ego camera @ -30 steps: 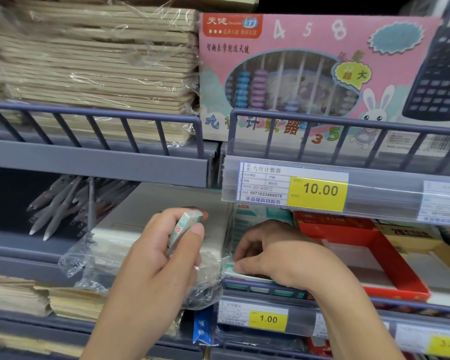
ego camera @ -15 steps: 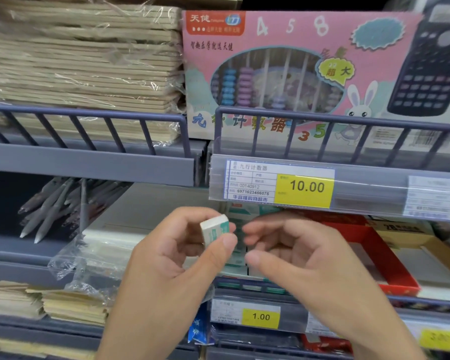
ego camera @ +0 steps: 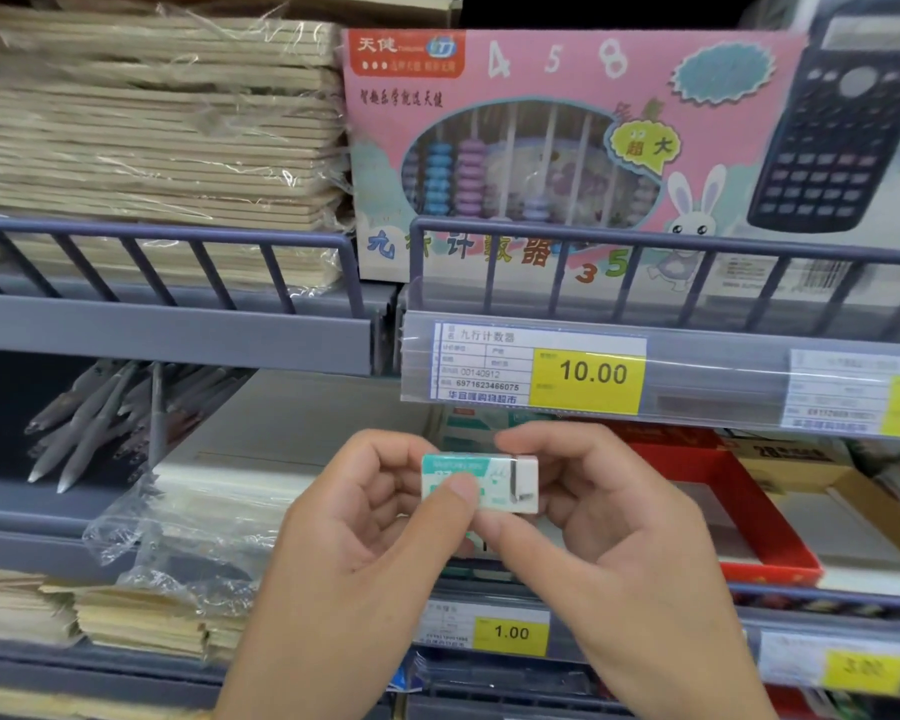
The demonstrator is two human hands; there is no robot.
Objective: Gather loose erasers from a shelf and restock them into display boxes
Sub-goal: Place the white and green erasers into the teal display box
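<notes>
A white eraser (ego camera: 494, 483) with a teal printed sleeve is held flat in front of the middle shelf. My left hand (ego camera: 365, 543) pinches its left end with the thumb across the sleeve. My right hand (ego camera: 609, 532) grips its right end from behind and below. Behind the hands a teal and white eraser display box (ego camera: 481, 426) peeks out under the price rail. A red display box (ego camera: 739, 511) sits to the right, its white floor mostly bare.
A shelf rail with a yellow 10.00 tag (ego camera: 588, 379) hangs just above the hands. A plastic-wrapped white pack (ego camera: 219, 506) lies at left, with pens (ego camera: 100, 418) behind it. A tan box (ego camera: 822, 475) stands right of the red one. Lower rail carries a 1.00 tag (ego camera: 510, 634).
My right hand left the teal box and came up to the eraser. The eraser turned from edge-on in my left hand to flat, now held by both hands.
</notes>
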